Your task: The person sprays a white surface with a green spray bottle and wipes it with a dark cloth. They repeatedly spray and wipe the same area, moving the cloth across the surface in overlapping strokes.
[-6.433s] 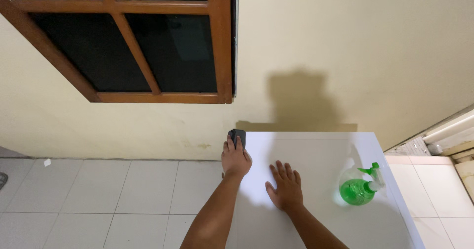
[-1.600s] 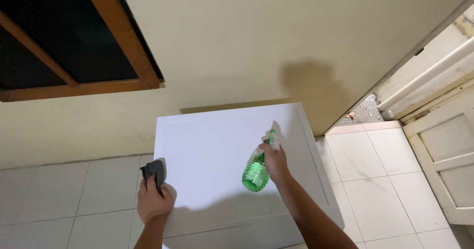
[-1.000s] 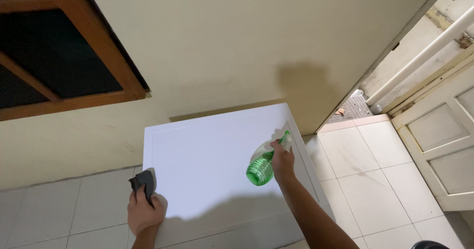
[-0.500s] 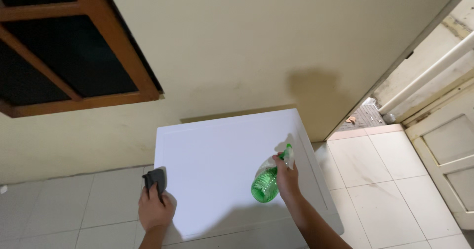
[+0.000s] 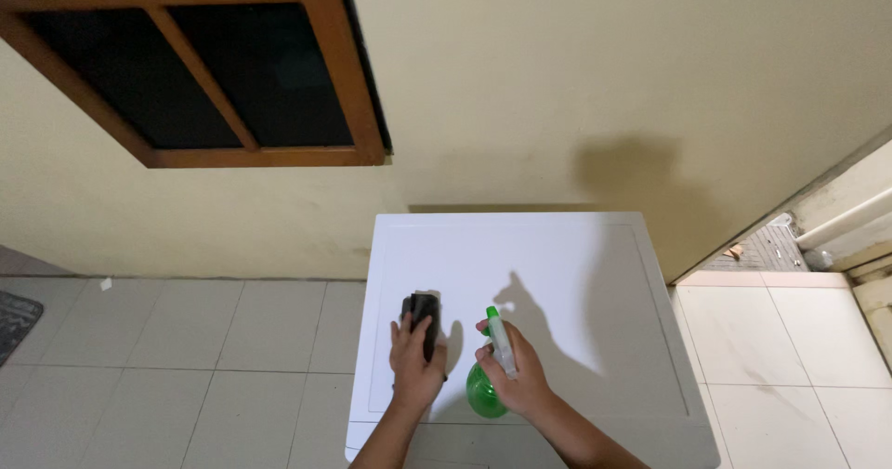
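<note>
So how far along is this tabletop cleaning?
Nothing looks finished: no wet streaks or spray show on the white rectangular tabletop. In hand: the left hand presses a dark cloth on the surface, and the right hand holds a green plastic spray bottle. The tabletop's right side lies untouched.

Even, moderately bright indoor light from above and behind the viewer. The glossy white counter [image 5: 557, 274] is the brightest surface, without harsh glare. A sharp shadow of the right hand [image 5: 517, 376] and green plastic spray bottle [image 5: 490, 376] falls at centre frame; a soft head shadow marks the cream wall [image 5: 557, 79] above. The dark panes of the wooden-framed window [image 5: 214, 69], upper left, are featureless. Focus is sharp; straight lines splay toward the edges.
</note>
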